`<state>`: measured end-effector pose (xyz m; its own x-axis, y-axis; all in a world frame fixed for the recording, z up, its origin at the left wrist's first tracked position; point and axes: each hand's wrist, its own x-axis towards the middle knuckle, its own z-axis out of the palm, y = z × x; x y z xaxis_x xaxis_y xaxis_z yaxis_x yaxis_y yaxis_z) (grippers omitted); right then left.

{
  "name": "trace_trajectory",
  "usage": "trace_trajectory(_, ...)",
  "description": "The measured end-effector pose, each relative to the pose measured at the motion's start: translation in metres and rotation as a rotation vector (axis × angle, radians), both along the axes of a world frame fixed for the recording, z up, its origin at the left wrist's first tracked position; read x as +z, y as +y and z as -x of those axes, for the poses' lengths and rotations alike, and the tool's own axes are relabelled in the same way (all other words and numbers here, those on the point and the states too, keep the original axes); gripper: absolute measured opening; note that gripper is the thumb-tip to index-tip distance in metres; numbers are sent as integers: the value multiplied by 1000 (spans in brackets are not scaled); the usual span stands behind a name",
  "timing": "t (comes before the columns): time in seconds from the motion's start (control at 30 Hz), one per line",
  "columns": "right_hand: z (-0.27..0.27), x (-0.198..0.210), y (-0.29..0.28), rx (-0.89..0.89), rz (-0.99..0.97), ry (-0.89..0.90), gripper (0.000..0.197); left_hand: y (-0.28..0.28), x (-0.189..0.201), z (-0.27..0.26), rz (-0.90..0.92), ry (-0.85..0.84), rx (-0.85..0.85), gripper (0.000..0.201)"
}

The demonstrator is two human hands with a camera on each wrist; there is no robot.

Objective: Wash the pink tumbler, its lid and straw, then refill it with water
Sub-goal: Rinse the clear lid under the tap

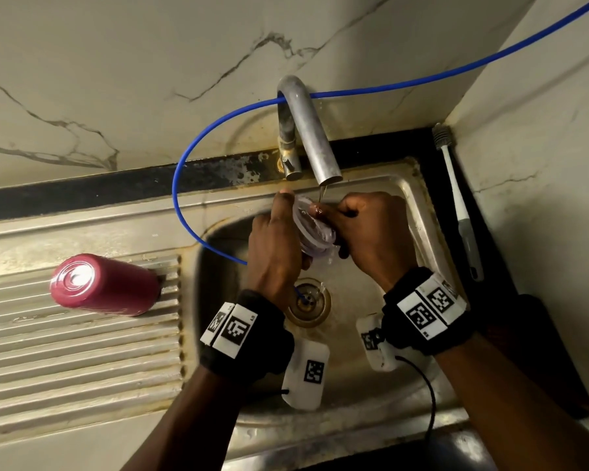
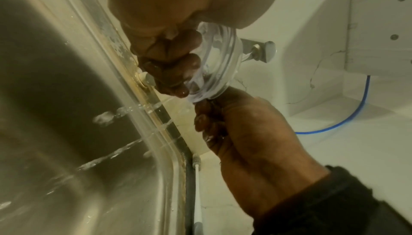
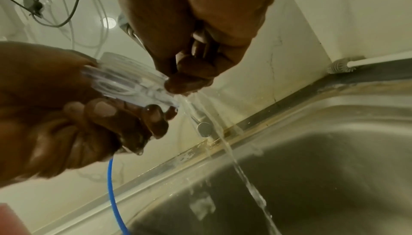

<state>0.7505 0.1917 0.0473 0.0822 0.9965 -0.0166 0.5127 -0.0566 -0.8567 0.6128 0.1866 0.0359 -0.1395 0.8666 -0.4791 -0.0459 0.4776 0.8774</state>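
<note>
Water runs thinly from the tap (image 1: pixel 315 137) onto the clear lid (image 1: pixel 315 229), held over the sink (image 1: pixel 218 253). The left hand (image 1: pixel 276 239) curls round the lid's rim; the right hand (image 1: pixel 368 229) is closed, fingertips (image 3: pixel 185 83) rubbing its face. So the lid rinse looks underway. The pink tumbler (image 1: pixel 104 285) stands upside down on the drainboard (image 1: pixel 82 351), well apart. I see no straw; next probably comes finding and washing it.

A home kitchen: steel sink (image 1: pixel 419 212) with drainboard (image 1: pixel 82 351), tap (image 1: pixel 312 130), marble-look wall (image 1: pixel 116 79).
</note>
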Motion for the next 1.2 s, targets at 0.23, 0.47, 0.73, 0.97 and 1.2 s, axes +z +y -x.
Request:
trace_trajectory(0.23,-2,-5,-2,25,143,48,27,5,6,5,3,-24,-51,53)
trace_trajectory(0.47,-8,-9,-3,38,239,130,8,4,5,2,87,-81,-49,64)
trace_trajectory(0.73,-10,-10,4,94,-133,-80,22,3,28,8,173,-192,-187,53)
trace_trajectory(0.97,-9,-6,4,122,-210,-242,40,2,31,3,177,-184,-208,47)
trace_trajectory(1.2,-10,-6,5,41,-56,-128,12,4,24,-1,122,-208,-88,56)
